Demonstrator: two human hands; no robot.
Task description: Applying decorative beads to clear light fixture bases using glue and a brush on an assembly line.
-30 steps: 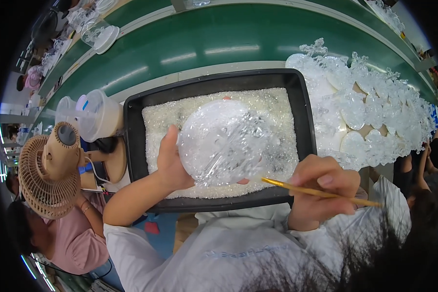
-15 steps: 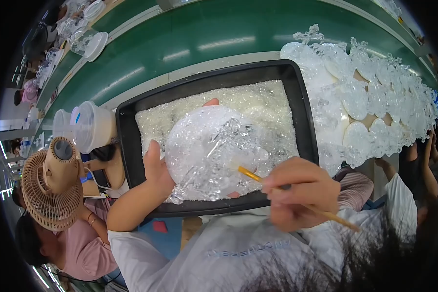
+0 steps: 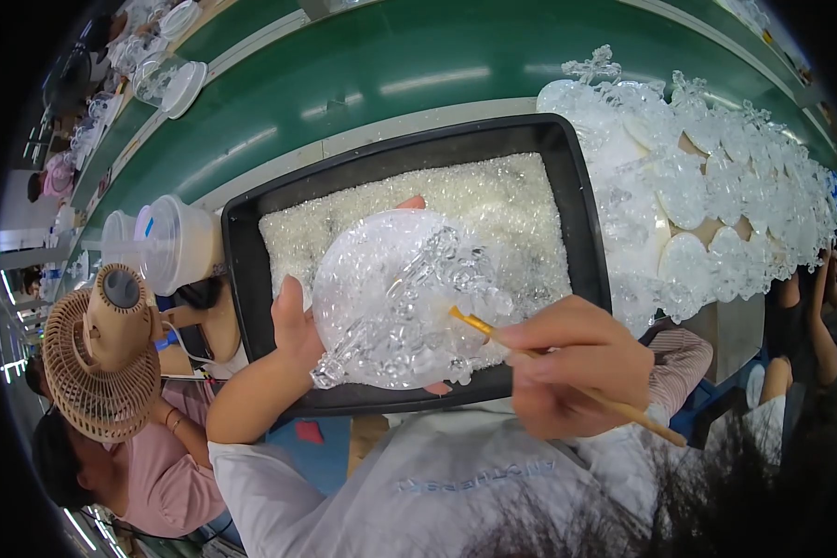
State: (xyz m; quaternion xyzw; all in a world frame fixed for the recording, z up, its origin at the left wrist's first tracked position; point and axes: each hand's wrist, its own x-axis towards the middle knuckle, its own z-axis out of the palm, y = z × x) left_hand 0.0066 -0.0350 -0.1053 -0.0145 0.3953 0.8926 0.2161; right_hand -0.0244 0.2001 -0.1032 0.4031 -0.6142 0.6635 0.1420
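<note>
Right hand (image 3: 581, 358) pinches a thin wooden brush (image 3: 549, 358), tip touching the clear plastic ornament (image 3: 391, 298) just to its left. Brush axis runs lower-right to upper-left. Left hand (image 3: 293, 330) grips the ornament's left edge, holding it above the black tray (image 3: 242, 270).

tray (image 3: 242, 279): black, filled with white-clear glittering granules (image 3: 521, 200). in front of the tray: clear plastic ornament (image 3: 395, 298), round, with a raised frosted relief pattern; brush (image 3: 567, 377), yellow-orange wooden handle. right of the tray: heap of clear and milky-white ornaments (image 3: 707, 195). behind the tray: green belt (image 3: 418, 65) with a pale grey edge strip. left of the tray: beige fan (image 3: 98, 358), translucent white cups (image 3: 172, 244).
</note>
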